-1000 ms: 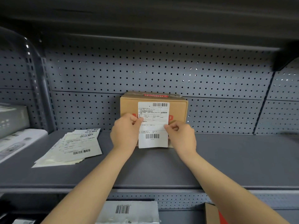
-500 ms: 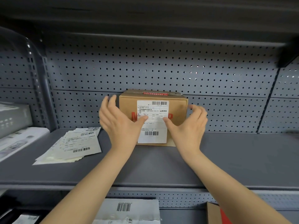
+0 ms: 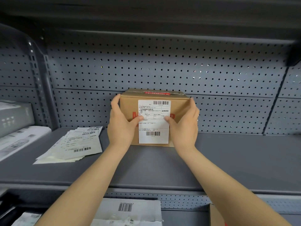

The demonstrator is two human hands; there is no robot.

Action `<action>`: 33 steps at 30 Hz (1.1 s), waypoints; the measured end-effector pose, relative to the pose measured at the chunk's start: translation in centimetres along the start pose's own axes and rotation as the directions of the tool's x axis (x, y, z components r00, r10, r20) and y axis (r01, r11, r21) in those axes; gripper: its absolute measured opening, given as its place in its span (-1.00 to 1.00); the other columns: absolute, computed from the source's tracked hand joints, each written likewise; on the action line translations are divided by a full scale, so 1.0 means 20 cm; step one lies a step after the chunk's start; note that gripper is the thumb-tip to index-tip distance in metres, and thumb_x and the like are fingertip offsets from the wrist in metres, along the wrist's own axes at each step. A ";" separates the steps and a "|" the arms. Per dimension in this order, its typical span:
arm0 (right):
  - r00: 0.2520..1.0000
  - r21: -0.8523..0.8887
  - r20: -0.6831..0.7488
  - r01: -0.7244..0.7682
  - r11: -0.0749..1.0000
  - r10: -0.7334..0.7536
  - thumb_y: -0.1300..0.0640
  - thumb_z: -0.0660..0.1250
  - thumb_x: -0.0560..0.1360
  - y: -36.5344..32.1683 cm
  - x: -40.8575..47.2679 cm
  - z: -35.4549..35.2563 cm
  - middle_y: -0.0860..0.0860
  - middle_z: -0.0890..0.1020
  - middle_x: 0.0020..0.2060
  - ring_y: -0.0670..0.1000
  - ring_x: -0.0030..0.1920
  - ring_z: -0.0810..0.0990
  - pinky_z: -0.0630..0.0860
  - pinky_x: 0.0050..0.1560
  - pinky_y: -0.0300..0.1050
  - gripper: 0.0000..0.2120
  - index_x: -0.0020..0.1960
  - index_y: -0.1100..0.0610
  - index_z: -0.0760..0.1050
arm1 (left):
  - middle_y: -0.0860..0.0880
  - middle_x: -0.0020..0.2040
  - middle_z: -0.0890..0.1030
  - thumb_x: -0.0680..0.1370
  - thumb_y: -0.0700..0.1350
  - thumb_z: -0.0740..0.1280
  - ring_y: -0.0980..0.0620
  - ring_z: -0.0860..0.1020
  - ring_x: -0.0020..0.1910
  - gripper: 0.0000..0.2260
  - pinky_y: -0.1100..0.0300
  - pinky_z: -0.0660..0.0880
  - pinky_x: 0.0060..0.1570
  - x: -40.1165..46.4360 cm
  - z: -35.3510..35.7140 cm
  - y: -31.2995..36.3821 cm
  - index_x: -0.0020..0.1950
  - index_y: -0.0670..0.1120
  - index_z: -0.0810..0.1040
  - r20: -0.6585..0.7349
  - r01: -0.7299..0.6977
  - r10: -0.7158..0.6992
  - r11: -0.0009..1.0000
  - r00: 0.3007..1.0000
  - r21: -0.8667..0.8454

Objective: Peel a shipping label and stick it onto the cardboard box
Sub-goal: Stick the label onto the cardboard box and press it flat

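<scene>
On a grey shelf (image 3: pixel 228 160), the left hand (image 3: pixel 120 126) and right hand (image 3: pixel 184 126), spread open half a second ago, now clasp the cardboard box (image 3: pixel 128 110) by its sides, thumbs pinning the shipping label (image 3: pixel 154 128) flat to its front, which suggests sticking is nearly complete.

Lighting dim and even, from in front; no hard shadows. The underside of the upper shelf (image 3: pixel 146 12) is near black. Small bright glints show through pegboard (image 3: pixel 162 66) holes at right. Wide-angle bending curves the left upright (image 3: pixel 47 88). Left edge hazy behind a translucent arc. Label (image 3: pixel 154 121) print sharp centrally; corners soft.
</scene>
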State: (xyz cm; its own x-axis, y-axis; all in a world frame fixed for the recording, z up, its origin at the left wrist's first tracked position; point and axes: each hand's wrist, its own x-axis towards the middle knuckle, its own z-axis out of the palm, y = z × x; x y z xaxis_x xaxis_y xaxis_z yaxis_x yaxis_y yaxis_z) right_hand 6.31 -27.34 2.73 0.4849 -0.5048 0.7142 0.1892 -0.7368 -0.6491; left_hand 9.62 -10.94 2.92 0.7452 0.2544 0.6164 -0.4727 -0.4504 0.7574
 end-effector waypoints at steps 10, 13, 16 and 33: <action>0.927 -0.252 0.112 0.375 0.892 -0.358 -0.28 0.45 0.26 -0.05 0.01 0.01 0.12 0.14 0.53 0.12 0.52 0.05 -0.07 0.47 0.05 0.04 0.51 0.16 0.04 | -0.10 0.48 0.24 0.27 0.15 0.52 -0.08 0.19 0.47 -0.06 -0.12 0.14 0.38 0.00 0.03 0.13 0.50 -0.10 0.14 0.071 -0.366 0.374 0.823 0.925 0.434; 0.910 -0.281 0.107 0.414 0.866 -0.400 -0.10 0.55 0.22 -0.03 0.05 0.00 0.08 0.42 0.36 0.13 0.42 0.28 0.18 0.40 0.06 -0.13 0.40 0.15 0.29 | -0.05 0.30 0.43 0.25 0.07 0.56 -0.09 0.31 0.33 -0.27 -0.04 0.21 0.31 0.04 0.02 0.12 0.35 -0.05 0.39 0.092 -0.410 0.422 0.770 0.902 0.489; 0.908 -0.238 0.064 0.418 0.877 -0.415 0.09 0.50 0.32 -0.03 0.11 -0.04 0.02 0.57 0.20 0.14 0.26 0.44 0.31 0.21 0.03 -0.46 0.28 0.09 0.47 | -0.01 0.15 0.52 0.31 -0.02 0.55 -0.09 0.41 0.18 -0.49 0.08 0.22 0.20 0.09 -0.03 0.12 0.23 0.00 0.53 0.074 -0.401 0.408 0.822 0.910 0.405; 0.936 -0.133 -0.007 0.347 0.928 -0.351 0.11 0.36 0.49 -0.09 0.22 -0.05 0.01 0.65 -0.15 0.12 -0.10 0.47 0.18 -0.11 -0.09 -0.91 -0.10 0.10 0.62 | 0.07 -0.14 0.55 0.44 -0.05 0.45 0.01 0.36 -0.10 -0.86 0.13 0.24 0.02 0.20 -0.06 0.16 -0.03 -0.01 0.68 -0.008 -0.386 0.396 0.900 0.918 0.205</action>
State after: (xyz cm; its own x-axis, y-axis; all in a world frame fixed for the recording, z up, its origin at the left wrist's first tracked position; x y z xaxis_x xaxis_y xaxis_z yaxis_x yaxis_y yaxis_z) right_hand 7.25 -28.77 7.38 0.3820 -0.2173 0.8983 0.2298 -0.9191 -0.3201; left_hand 10.62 -10.39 8.09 0.4935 0.0623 0.8675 -0.6163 -0.6787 0.3993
